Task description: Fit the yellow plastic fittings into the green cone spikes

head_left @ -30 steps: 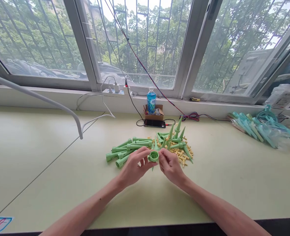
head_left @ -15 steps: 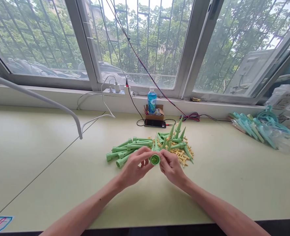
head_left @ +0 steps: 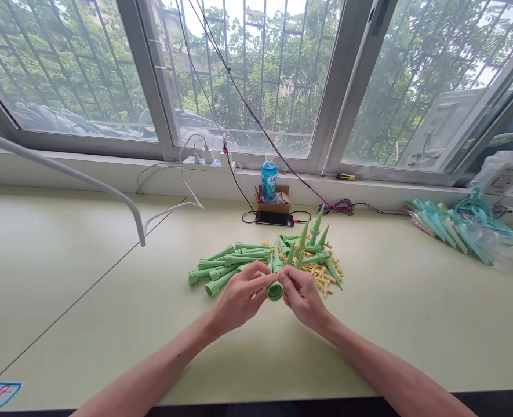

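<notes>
Between my hands is a green plastic plant watering spike (head_left: pixel 276 291), its round open end facing me. My left hand (head_left: pixel 244 292) is closed on its left side, thumb and fingers pinching it. On the other side, my right hand (head_left: pixel 302 294) grips it with bent fingers. Just beyond, several green spikes (head_left: pixel 317 226) stand or lean with their points up. Small yellow valve pieces (head_left: pixel 324 278) lie heaped among them on the right. Left of my hands, more green tubes with ribbed collars (head_left: pixel 221 266) are piled on the table.
A pale table (head_left: pixel 390 307) reaches back to the windowsill. Behind the pile are a phone (head_left: pixel 275 218), a small cardboard box (head_left: pixel 273 206) and a blue bottle (head_left: pixel 269 179). Bagged teal items (head_left: pixel 456 229) lie far right. A white curved bar (head_left: pixel 86 179) juts in from the left.
The green spike in my hands has tipped so its open end sits slightly lower and shows more of its inner ring. Both hands keep nearly the same place.
</notes>
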`<state>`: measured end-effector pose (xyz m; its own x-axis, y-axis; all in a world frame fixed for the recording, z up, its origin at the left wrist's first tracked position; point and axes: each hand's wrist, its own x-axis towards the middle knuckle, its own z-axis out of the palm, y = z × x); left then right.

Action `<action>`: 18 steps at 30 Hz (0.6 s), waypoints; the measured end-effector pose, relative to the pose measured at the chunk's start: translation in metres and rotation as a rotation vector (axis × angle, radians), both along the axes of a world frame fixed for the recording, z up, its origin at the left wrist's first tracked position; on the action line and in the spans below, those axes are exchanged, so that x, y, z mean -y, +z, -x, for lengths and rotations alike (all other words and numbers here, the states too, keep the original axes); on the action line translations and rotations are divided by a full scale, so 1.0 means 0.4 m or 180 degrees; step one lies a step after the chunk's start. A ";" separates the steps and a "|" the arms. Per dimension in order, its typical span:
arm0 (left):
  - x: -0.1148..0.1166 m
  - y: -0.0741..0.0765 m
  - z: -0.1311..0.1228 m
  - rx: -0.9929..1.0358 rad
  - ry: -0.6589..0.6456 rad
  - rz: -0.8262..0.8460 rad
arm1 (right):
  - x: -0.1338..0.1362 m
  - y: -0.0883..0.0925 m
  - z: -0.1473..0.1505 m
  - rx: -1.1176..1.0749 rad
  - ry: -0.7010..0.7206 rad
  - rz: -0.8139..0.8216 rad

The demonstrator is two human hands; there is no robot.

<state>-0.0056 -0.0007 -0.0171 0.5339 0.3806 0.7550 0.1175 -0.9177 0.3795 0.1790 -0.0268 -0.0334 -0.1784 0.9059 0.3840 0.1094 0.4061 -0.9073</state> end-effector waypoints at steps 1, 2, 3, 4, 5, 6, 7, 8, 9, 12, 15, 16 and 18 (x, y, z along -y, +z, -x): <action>0.000 0.000 0.000 -0.0001 0.0007 -0.0030 | 0.000 -0.001 0.000 0.0010 -0.0004 -0.0005; 0.000 0.000 0.000 0.0006 0.0020 -0.0059 | 0.000 -0.001 0.000 0.0016 -0.0007 -0.0011; 0.000 -0.001 0.000 0.0004 0.0043 -0.0074 | 0.000 -0.001 0.000 0.0019 -0.0017 -0.0019; 0.000 -0.001 0.001 -0.0009 0.0072 -0.0072 | 0.000 -0.001 0.001 0.0023 -0.0028 -0.0029; 0.000 -0.002 0.001 -0.0029 0.0109 -0.0050 | -0.001 -0.001 0.001 0.0023 -0.0045 -0.0043; -0.001 -0.002 0.001 -0.0059 0.0153 -0.0003 | -0.001 -0.001 0.002 0.0028 -0.0061 -0.0055; -0.001 -0.003 0.001 -0.0101 0.0200 0.0070 | -0.002 -0.001 0.003 0.0033 -0.0084 -0.0069; -0.002 -0.003 0.001 -0.0144 0.0253 0.0164 | -0.003 -0.001 0.003 0.0041 -0.0112 -0.0081; -0.002 -0.003 0.000 -0.0188 0.0302 0.0272 | -0.005 -0.002 0.003 0.0046 -0.0155 -0.0094; -0.002 0.000 -0.005 -0.0232 0.0463 0.0641 | -0.011 -0.003 0.002 0.0058 -0.0347 -0.0166; 0.001 0.011 -0.013 -0.0044 0.0724 0.1079 | -0.015 -0.002 -0.002 0.0111 -0.0572 -0.0294; 0.003 0.016 -0.015 0.0047 0.0793 0.1277 | -0.015 0.000 -0.003 0.0142 -0.0632 -0.0338; 0.005 0.025 -0.018 0.0189 0.0824 0.1756 | -0.015 0.003 -0.004 0.0208 -0.0719 -0.0424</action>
